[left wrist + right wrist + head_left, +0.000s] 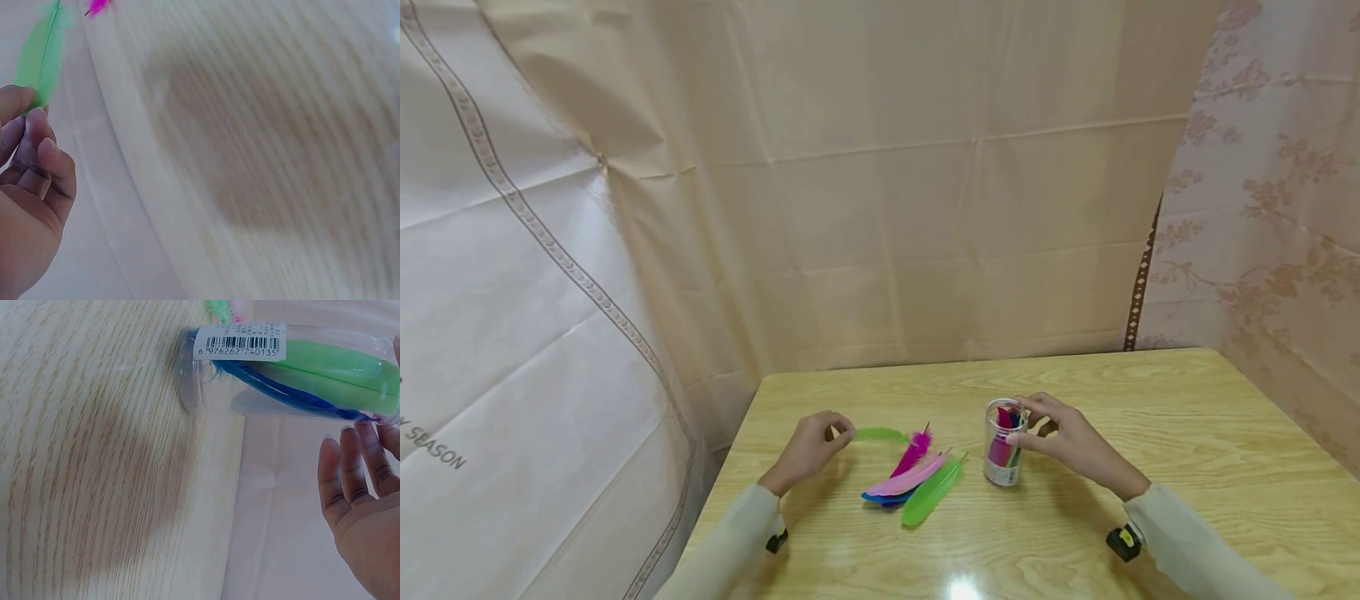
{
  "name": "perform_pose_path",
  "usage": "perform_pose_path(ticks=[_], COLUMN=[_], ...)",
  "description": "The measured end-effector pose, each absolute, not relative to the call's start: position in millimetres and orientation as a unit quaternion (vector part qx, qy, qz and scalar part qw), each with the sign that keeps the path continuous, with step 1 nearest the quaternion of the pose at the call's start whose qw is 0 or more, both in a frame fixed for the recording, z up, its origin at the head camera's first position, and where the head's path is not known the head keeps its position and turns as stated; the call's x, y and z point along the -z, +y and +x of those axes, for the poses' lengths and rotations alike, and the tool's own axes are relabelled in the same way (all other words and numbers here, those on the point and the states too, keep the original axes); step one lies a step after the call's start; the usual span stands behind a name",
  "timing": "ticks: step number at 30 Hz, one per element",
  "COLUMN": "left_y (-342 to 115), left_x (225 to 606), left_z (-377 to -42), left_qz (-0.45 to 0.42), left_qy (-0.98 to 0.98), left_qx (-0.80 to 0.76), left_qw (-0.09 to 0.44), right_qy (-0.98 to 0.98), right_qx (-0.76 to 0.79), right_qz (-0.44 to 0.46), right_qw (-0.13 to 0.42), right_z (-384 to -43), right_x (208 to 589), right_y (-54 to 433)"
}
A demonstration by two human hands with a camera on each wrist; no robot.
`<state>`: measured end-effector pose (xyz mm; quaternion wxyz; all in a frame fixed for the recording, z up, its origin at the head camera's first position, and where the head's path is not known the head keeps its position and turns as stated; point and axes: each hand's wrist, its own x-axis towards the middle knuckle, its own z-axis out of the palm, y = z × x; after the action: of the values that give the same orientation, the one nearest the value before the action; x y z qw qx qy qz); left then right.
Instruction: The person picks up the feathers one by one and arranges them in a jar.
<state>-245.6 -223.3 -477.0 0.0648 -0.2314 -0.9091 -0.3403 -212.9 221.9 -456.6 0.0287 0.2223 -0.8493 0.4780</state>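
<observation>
Between thumb and fingertips my left hand point(812, 446) pinches a green feather point(880, 434) by its broad end; the quill points away from the hand. My right hand point(1071, 446) holds a clear plastic jar point(1002, 477) near its rim. The jar stands upright on the table, with magenta, green and blue feathers inside. A barcode label point(240, 342) shows on the jar in the right wrist view. Between the hands lies a loose pile: a magenta feather point(912, 452), a pink feather point(906, 478), a blue feather point(872, 498) partly covered, and another green feather point(932, 493).
The wood-grain table point(1060, 550) extends under both hands. A beige cloth point(925, 208) hangs behind its back edge. A white printed cloth point(535, 358) hangs at the left, and a flowered cloth point(1285, 250) at the right.
</observation>
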Motion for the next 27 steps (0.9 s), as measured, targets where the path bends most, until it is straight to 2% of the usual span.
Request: perform_pose_path(ticks=[27], left_y=[-213], left_x=[446], left_z=[-253], left_qz=[-0.24], left_qy=[-0.898], left_qx=[0.348], left_qw=[0.117], right_qy=[-0.857], right_qx=[-0.466], right_qz=[0.219], right_qw=[0.034], right_z=[-215], right_x=[459], right_y=[222])
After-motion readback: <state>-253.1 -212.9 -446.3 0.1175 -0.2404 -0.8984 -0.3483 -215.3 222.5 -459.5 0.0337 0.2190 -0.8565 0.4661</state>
